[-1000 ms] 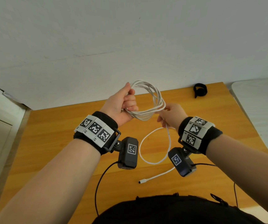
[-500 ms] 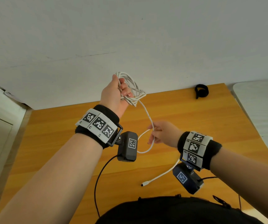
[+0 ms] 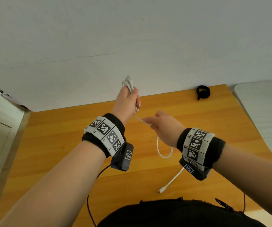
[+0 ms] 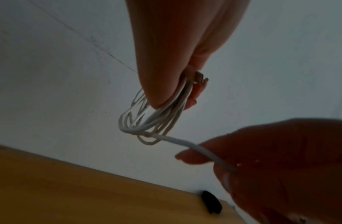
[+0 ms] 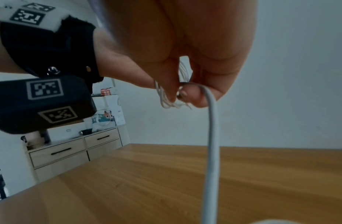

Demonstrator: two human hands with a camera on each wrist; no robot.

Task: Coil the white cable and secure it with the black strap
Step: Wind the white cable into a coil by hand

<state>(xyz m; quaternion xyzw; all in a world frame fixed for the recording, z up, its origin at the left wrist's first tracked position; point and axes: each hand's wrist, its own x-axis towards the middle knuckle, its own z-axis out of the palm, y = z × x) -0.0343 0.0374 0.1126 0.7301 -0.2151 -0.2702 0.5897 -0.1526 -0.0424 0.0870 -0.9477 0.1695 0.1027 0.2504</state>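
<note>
My left hand (image 3: 127, 102) is raised above the wooden table and grips a bundle of white cable (image 3: 128, 83) loops; the coil (image 4: 147, 121) shows squeezed between thumb and fingers, with a plug at the fingertips. One taut strand runs from the coil to my right hand (image 3: 163, 126), which pinches the cable (image 5: 210, 121) just right of the left hand. The loose tail (image 3: 164, 153) hangs below the right wrist, and its plug (image 3: 160, 191) lies on the table. The black strap (image 3: 203, 92) lies at the table's far right edge, apart from both hands.
The wooden table (image 3: 58, 145) stands against a white wall. A white surface (image 3: 266, 112) adjoins it on the right. Pale drawers (image 5: 70, 151) stand to the left. Black camera cords (image 3: 89, 202) trail from my wrists toward my body.
The wide coil has been squeezed into a narrow bundle as my left hand rose and turned. My right hand dropped, slid along the loose strand, then came up close to the left hand.
</note>
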